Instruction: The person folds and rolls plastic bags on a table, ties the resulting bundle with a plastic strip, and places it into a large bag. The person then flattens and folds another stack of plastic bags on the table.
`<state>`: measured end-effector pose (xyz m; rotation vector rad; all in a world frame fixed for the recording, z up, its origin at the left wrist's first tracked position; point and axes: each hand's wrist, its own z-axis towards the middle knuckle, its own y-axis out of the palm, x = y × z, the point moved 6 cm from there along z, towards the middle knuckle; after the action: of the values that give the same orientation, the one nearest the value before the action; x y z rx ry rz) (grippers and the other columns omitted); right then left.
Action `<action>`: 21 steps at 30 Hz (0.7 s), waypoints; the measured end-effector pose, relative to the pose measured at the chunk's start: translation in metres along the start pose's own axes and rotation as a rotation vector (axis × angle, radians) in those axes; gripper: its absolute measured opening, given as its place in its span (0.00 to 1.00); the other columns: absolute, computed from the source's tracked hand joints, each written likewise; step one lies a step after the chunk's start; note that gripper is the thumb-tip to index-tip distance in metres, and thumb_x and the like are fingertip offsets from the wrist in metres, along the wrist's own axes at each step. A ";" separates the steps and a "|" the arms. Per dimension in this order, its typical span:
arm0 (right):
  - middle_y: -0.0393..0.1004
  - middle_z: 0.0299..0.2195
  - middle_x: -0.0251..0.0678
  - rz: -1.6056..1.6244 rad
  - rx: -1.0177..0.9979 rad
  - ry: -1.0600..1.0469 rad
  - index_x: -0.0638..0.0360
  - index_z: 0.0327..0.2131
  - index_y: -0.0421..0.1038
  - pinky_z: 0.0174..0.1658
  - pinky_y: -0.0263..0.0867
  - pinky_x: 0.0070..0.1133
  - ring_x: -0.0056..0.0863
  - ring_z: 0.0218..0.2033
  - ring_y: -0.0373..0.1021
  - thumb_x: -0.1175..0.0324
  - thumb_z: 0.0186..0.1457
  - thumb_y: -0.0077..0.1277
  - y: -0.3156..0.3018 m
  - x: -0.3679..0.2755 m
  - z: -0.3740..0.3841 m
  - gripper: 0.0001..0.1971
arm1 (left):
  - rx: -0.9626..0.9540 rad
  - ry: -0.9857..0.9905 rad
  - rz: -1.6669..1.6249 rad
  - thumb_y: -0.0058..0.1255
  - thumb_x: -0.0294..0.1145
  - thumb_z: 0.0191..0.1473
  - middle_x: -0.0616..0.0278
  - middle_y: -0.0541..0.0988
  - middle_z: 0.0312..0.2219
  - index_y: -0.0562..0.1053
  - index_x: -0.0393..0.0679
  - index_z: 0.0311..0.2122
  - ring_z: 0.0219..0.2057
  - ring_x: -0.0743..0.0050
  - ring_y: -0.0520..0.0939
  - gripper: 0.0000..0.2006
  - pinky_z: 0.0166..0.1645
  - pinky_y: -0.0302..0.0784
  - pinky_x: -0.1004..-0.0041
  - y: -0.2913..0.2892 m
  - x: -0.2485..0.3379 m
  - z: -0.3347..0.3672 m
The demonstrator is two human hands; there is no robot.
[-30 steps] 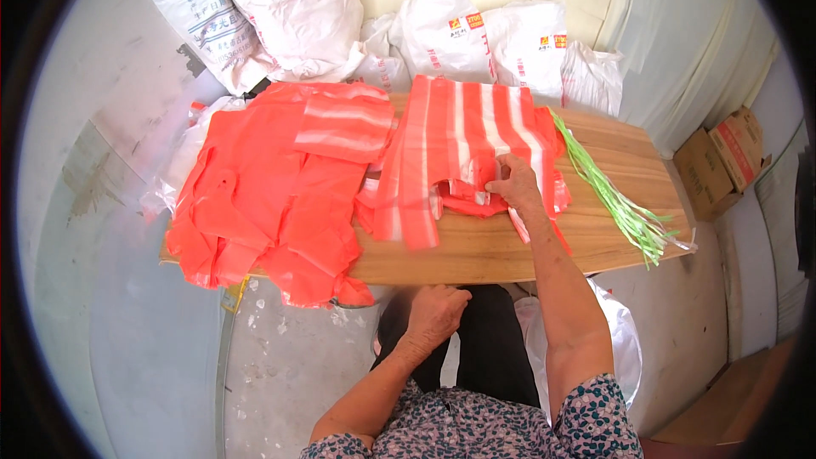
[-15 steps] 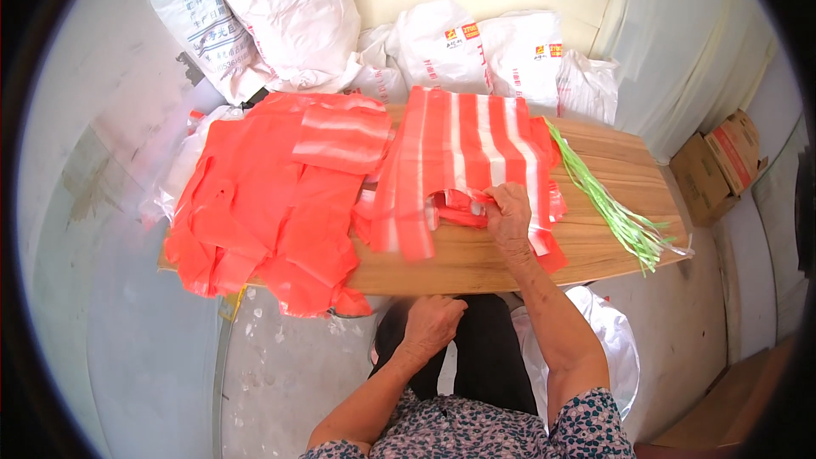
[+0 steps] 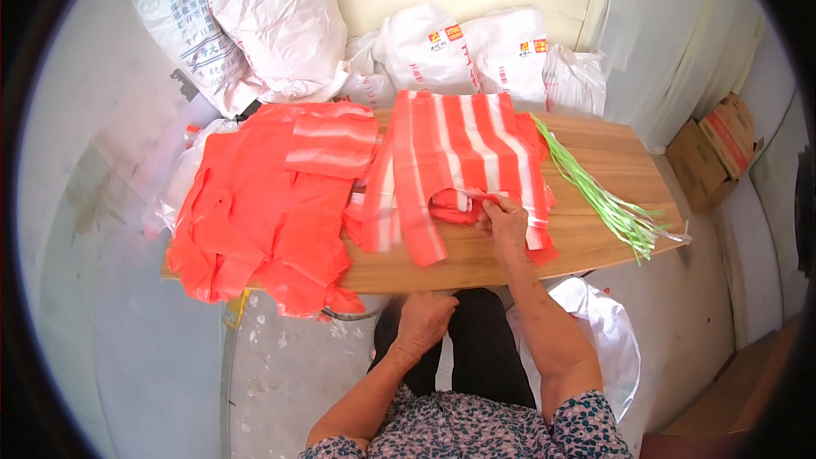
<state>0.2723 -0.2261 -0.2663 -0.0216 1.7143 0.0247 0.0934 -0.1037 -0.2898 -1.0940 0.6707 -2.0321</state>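
Red-and-white striped plastic bags [image 3: 476,140] lie in a flat stack on the wooden table, with handle strips toward me and a cut-out between them. At the right side of that cut-out, my right hand [image 3: 507,225] pinches the bag edge between thumb and fingers. My left hand [image 3: 425,319] is closed above my lap, just off the table's front edge and apart from the bags. Its curled fingers hide whatever may be inside. Left of the stack lies a heap of red plastic bags [image 3: 246,212], a striped one folded on top.
A bundle of green plastic strings [image 3: 599,191] lies on the right of the wooden table [image 3: 476,270]. White woven sacks [image 3: 272,21] stand along the far wall. Cardboard boxes [image 3: 714,149] sit at the right, and a white sack [image 3: 608,331] is on the floor beside my right leg.
The left handle strip of the striped bag has spread apart from the one beneath it. My right hand still pinches the edge, slightly lower. My left hand stays near my lap. The view has shifted slightly.
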 end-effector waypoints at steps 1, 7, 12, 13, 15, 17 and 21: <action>0.75 0.28 0.33 0.003 0.004 0.001 0.62 0.33 0.74 0.30 0.68 0.22 0.25 0.30 0.73 0.72 0.53 0.50 0.001 0.003 -0.001 0.06 | -0.003 0.003 0.000 0.54 0.28 0.44 0.59 0.75 0.19 0.75 0.47 0.28 0.26 0.58 0.76 0.03 0.33 0.71 0.62 0.001 0.000 -0.001; 0.71 0.39 0.38 0.708 0.100 0.013 0.60 0.46 0.64 0.40 0.69 0.28 0.32 0.37 0.72 0.66 0.56 0.51 0.026 0.011 -0.017 0.16 | 0.013 0.017 0.006 0.55 0.27 0.43 0.59 0.73 0.19 0.75 0.47 0.28 0.25 0.58 0.75 0.04 0.31 0.71 0.62 0.002 -0.002 -0.001; 0.69 0.39 0.37 0.765 0.331 0.147 0.62 0.44 0.63 0.43 0.69 0.36 0.37 0.37 0.70 0.65 0.56 0.52 0.028 0.022 -0.011 0.16 | 0.049 0.036 -0.010 0.55 0.26 0.42 0.60 0.71 0.18 0.74 0.47 0.28 0.24 0.59 0.75 0.05 0.30 0.70 0.63 -0.002 0.002 0.001; 0.69 0.39 0.37 0.766 0.332 0.147 0.62 0.44 0.63 0.43 0.69 0.36 0.37 0.37 0.70 0.65 0.56 0.52 0.028 0.025 -0.009 0.16 | 0.047 0.037 -0.010 0.55 0.26 0.42 0.60 0.71 0.18 0.74 0.47 0.28 0.24 0.59 0.75 0.05 0.30 0.70 0.63 -0.002 0.002 0.001; 0.69 0.36 0.36 0.807 0.310 0.210 0.61 0.42 0.64 0.44 0.69 0.36 0.35 0.35 0.69 0.68 0.55 0.51 0.035 0.023 -0.013 0.13 | 0.026 0.025 0.008 0.55 0.26 0.43 0.60 0.72 0.18 0.74 0.47 0.28 0.24 0.60 0.75 0.05 0.31 0.70 0.63 -0.001 0.000 0.000; 0.69 0.36 0.36 0.774 0.309 0.209 0.61 0.41 0.64 0.43 0.69 0.35 0.34 0.35 0.69 0.70 0.55 0.50 0.032 0.046 0.000 0.11 | 0.029 0.033 -0.004 0.55 0.26 0.43 0.61 0.72 0.18 0.74 0.47 0.28 0.24 0.60 0.75 0.05 0.31 0.70 0.63 0.000 0.000 0.000; 0.70 0.34 0.35 0.792 0.184 0.184 0.58 0.36 0.66 0.42 0.68 0.33 0.30 0.35 0.69 0.75 0.55 0.47 0.031 0.047 -0.002 0.05 | 0.038 0.007 -0.002 0.52 0.27 0.40 0.65 0.74 0.20 0.75 0.48 0.26 0.25 0.65 0.75 0.04 0.32 0.67 0.66 0.000 -0.002 -0.001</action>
<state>0.2632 -0.1948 -0.3123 0.8120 1.8024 0.4618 0.0937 -0.1024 -0.2910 -1.0668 0.6318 -2.0430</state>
